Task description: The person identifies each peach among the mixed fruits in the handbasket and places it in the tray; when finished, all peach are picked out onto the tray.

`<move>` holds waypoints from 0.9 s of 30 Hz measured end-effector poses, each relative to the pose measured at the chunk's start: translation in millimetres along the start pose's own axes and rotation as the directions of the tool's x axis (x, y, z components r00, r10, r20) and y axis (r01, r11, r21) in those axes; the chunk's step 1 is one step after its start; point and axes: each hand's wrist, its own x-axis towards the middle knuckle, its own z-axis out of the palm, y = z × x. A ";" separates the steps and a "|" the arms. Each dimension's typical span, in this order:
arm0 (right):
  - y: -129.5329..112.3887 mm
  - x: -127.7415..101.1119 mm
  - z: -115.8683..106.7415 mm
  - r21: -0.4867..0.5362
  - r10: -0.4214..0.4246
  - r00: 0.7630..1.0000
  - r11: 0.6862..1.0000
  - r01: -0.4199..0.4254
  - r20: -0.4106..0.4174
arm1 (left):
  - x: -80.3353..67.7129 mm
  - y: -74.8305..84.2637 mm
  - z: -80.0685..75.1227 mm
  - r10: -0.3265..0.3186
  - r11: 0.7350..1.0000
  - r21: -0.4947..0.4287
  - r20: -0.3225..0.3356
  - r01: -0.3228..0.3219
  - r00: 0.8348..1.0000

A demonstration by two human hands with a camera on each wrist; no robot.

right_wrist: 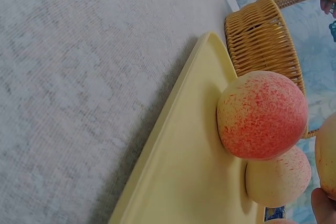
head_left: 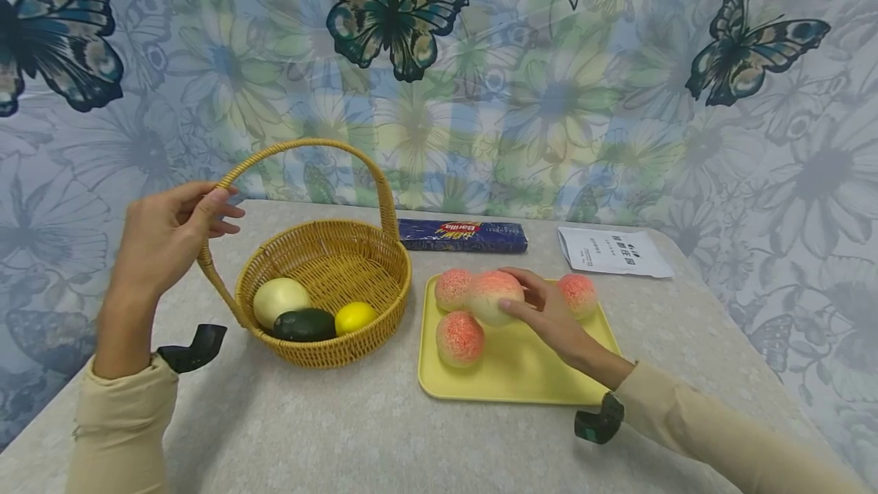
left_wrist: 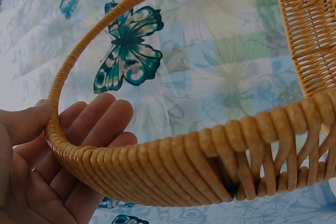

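Observation:
On the left, a wicker basket (head_left: pixel 394 315) holds a pale round fruit (head_left: pixel 280 300), a dark green avocado (head_left: pixel 305 325) and a lemon (head_left: pixel 355 317). My left hand (head_left: pixel 161 238) holds the left side of the basket's arched handle (left_wrist: pixel 105 169), thumb on one side and fingers behind it. On the right, my right hand (head_left: pixel 557 326) grips a pink and cream peach (head_left: pixel 491 299) above a yellow tray (head_left: pixel 521 360). Three other peaches lie on that tray: one at the front left (head_left: pixel 460 339), one behind it (head_left: pixel 452 288) and one at the back right (head_left: pixel 578 294).
Behind the tray lies a blue Barilla box (head_left: pixel 463 236), close to the basket's right side. A white printed packet (head_left: pixel 613 252) is at the back right of the table (head_left: pixel 329 433). A butterfly-patterned cloth (head_left: pixel 480 120) hangs behind.

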 end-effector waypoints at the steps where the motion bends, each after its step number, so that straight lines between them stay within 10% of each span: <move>1: 0.3 -0.6 -0.5 -0.001 -0.001 1.000 1.000 0.001 -0.004 | 0.1 -0.1 0.1 -0.001 1.000 0.000 0.000 0.001 1.000; 27: 20.5 -19.4 -12.1 -0.044 0.056 0.998 0.997 -0.058 -0.041 | 0.8 -3.2 0.4 0.005 1.000 0.004 -0.001 -0.005 1.000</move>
